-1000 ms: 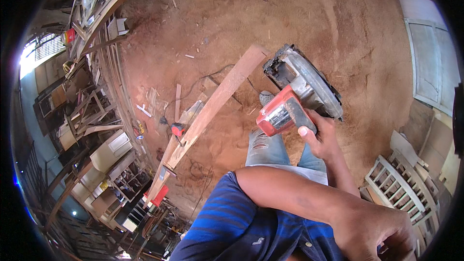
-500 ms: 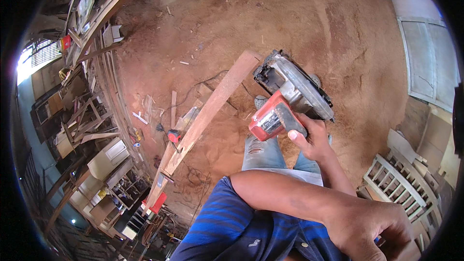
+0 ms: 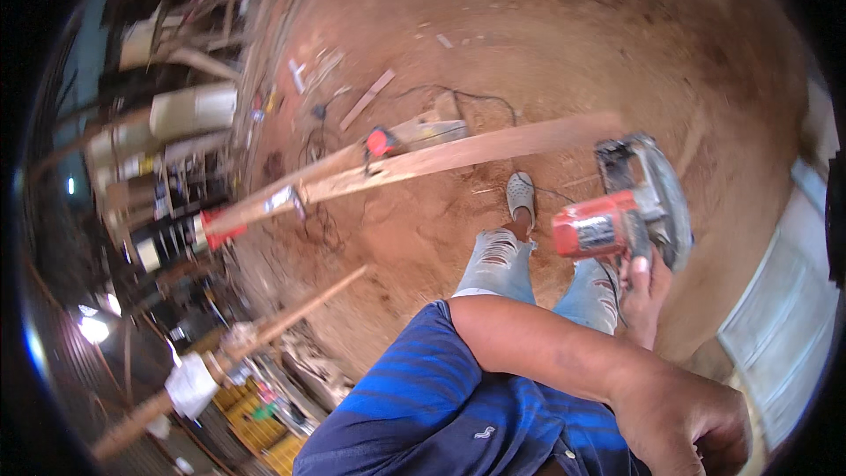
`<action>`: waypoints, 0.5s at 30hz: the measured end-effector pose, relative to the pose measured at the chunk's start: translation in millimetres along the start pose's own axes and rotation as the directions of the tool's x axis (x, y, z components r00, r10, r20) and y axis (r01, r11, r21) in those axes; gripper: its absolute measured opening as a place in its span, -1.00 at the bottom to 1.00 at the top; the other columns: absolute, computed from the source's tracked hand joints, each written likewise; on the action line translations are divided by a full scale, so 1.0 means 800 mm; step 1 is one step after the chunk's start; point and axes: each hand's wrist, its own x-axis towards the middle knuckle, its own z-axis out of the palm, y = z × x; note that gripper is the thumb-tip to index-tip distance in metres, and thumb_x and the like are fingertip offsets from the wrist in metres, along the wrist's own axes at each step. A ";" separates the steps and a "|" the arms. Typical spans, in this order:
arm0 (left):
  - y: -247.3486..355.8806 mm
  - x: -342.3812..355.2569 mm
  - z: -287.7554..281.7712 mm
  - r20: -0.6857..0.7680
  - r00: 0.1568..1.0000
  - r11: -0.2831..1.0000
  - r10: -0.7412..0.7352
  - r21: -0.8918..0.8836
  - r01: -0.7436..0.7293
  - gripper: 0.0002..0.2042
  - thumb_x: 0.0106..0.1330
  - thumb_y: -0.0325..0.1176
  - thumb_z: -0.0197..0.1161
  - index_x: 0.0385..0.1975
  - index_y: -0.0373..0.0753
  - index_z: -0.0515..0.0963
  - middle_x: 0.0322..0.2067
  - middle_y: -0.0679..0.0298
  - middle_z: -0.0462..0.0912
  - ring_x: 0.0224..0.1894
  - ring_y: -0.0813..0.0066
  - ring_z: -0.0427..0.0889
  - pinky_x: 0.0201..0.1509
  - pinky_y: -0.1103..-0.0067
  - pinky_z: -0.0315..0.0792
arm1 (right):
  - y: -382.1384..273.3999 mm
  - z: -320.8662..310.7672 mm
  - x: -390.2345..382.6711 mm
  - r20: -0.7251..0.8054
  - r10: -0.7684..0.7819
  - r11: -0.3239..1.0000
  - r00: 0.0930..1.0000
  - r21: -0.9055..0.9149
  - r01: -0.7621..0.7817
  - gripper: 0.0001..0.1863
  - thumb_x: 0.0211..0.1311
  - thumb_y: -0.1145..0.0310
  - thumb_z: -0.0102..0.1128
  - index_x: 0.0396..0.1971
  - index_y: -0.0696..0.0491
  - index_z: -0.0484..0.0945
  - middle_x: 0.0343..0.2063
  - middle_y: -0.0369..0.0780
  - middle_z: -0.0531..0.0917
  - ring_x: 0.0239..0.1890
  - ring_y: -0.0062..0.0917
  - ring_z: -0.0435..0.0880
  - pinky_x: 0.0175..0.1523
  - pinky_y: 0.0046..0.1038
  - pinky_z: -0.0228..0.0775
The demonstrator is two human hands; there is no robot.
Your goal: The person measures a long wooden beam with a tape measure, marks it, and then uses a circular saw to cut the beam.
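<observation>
A circular saw point(image 3: 599, 225) with a red motor housing and a grey blade guard is gripped by its rear handle in my right hand point(image 3: 648, 284), above my right leg. It is held apart from the long wooden plank point(image 3: 493, 148), whose far end lies just left of the saw. My left arm crosses in front of my chest. My left hand point(image 3: 692, 423) is curled near the lower right rim; whatever its fingers hold, if anything, is hidden. A small metal clamp point(image 3: 296, 203) sits on the plank, and a red and black tool point(image 3: 381, 142) lies beside it.
Sawdust and offcuts lie on the earth floor point(image 3: 397, 238). A dark cord point(image 3: 476, 95) runs behind the plank. Stacked wood and shelves point(image 3: 189, 115) line the left. A wooden pole point(image 3: 300, 304) stands at lower left; a pale panel point(image 3: 784, 300) is at right.
My view has turned, so the plank now lies more level across it. The saw, still in my right hand, appears farther right and lower. My left arm stays folded across.
</observation>
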 end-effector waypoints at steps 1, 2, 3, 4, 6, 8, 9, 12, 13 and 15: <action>0.020 -0.011 0.014 -0.026 1.000 0.998 0.013 0.054 -0.011 -0.66 0.27 -0.17 0.54 -0.47 -0.33 0.61 -0.54 0.30 0.62 -0.48 0.58 0.55 -0.39 0.58 0.40 | -0.006 0.002 0.003 0.066 -0.018 1.000 0.998 -0.014 0.019 -0.43 0.40 -0.05 0.17 0.01 0.23 0.60 -0.49 -0.29 0.62 -0.49 -0.64 0.55 -0.39 -0.57 0.36; 0.035 -0.022 0.030 -0.038 0.999 0.994 0.035 0.101 -0.031 -0.66 0.28 -0.18 0.54 -0.48 -0.33 0.60 -0.54 0.31 0.62 -0.48 0.58 0.55 -0.39 0.59 0.40 | -0.018 0.004 0.003 0.027 0.003 1.000 1.000 0.010 -0.003 -0.45 0.42 -0.07 0.16 -0.05 0.20 0.59 -0.52 -0.33 0.57 -0.53 -0.70 0.47 -0.45 -0.60 0.25; 0.048 -0.035 0.045 -0.056 0.996 0.986 0.065 0.154 -0.055 -0.66 0.28 -0.18 0.54 -0.48 -0.33 0.60 -0.54 0.31 0.62 -0.48 0.58 0.55 -0.39 0.59 0.40 | -0.028 0.005 0.005 0.000 0.026 0.999 1.000 0.036 -0.026 -0.47 0.44 -0.09 0.14 -0.11 0.17 0.58 -0.55 -0.36 0.51 -0.57 -0.76 0.40 -0.50 -0.64 0.14; 0.057 -0.048 0.060 -0.059 0.995 0.986 0.086 0.147 -0.077 -0.66 0.29 -0.19 0.53 -0.48 -0.33 0.60 -0.54 0.32 0.62 -0.48 0.60 0.55 -0.39 0.60 0.39 | -0.037 0.007 0.007 0.069 0.010 1.000 0.998 0.023 -0.012 -0.47 0.44 -0.09 0.14 -0.11 0.17 0.58 -0.55 -0.36 0.51 -0.57 -0.76 0.40 -0.50 -0.64 0.14; 0.064 -0.072 0.086 -0.073 0.986 0.972 0.153 0.192 -0.136 -0.67 0.30 -0.21 0.52 -0.47 -0.34 0.59 -0.54 0.33 0.61 -0.48 0.61 0.54 -0.40 0.61 0.39 | -0.053 0.010 0.013 0.045 0.013 0.999 0.999 0.034 -0.015 -0.50 0.45 -0.11 0.15 -0.19 0.13 0.54 -0.56 -0.36 0.48 -0.59 -0.74 0.37 -0.54 -0.62 0.11; 0.061 -0.094 0.106 -0.051 0.950 0.871 0.307 0.418 -0.259 -0.68 0.31 -0.22 0.52 -0.46 -0.33 0.59 -0.54 0.34 0.61 -0.48 0.62 0.53 -0.41 0.61 0.37 | -0.060 0.014 0.017 0.044 0.003 0.999 0.999 0.034 -0.005 -0.50 0.45 -0.11 0.15 -0.19 0.12 0.54 -0.57 -0.37 0.48 -0.59 -0.74 0.36 -0.54 -0.62 0.11; 0.062 -0.103 0.117 -0.043 0.929 0.813 0.367 0.500 -0.297 -0.69 0.31 -0.22 0.52 -0.45 -0.33 0.59 -0.54 0.34 0.61 -0.48 0.63 0.52 -0.41 0.61 0.37 | -0.063 0.018 0.020 0.044 -0.001 0.999 0.999 0.035 -0.001 -0.50 0.46 -0.11 0.14 -0.20 0.12 0.54 -0.57 -0.37 0.48 -0.59 -0.74 0.36 -0.54 -0.62 0.10; 0.069 -0.125 0.149 0.041 0.900 0.603 0.433 0.729 -0.324 -0.70 0.31 -0.22 0.51 -0.43 -0.32 0.59 -0.54 0.36 0.59 -0.48 0.64 0.52 -0.42 0.60 0.35 | -0.070 0.017 0.032 0.066 -0.009 0.999 0.998 0.041 0.007 -0.51 0.46 -0.11 0.13 -0.20 0.11 0.54 -0.57 -0.37 0.47 -0.60 -0.74 0.36 -0.54 -0.62 0.10; 0.065 -0.132 0.153 0.027 0.899 0.591 0.437 0.745 -0.309 -0.68 0.30 -0.19 0.52 -0.42 -0.32 0.59 -0.54 0.36 0.59 -0.47 0.63 0.52 -0.40 0.60 0.35 | -0.070 0.018 0.035 0.075 -0.011 0.999 0.997 0.043 0.008 -0.51 0.46 -0.11 0.13 -0.20 0.11 0.54 -0.57 -0.38 0.47 -0.60 -0.74 0.36 -0.54 -0.62 0.10; 0.053 -0.141 0.163 0.030 0.889 0.565 0.456 0.762 -0.316 -0.67 0.29 -0.16 0.53 -0.42 -0.31 0.59 -0.53 0.37 0.58 -0.46 0.63 0.52 -0.39 0.59 0.35 | -0.073 0.015 0.038 0.091 -0.017 0.999 0.996 0.032 0.014 -0.51 0.47 -0.11 0.12 -0.20 0.11 0.54 -0.57 -0.38 0.47 -0.60 -0.74 0.36 -0.54 -0.63 0.09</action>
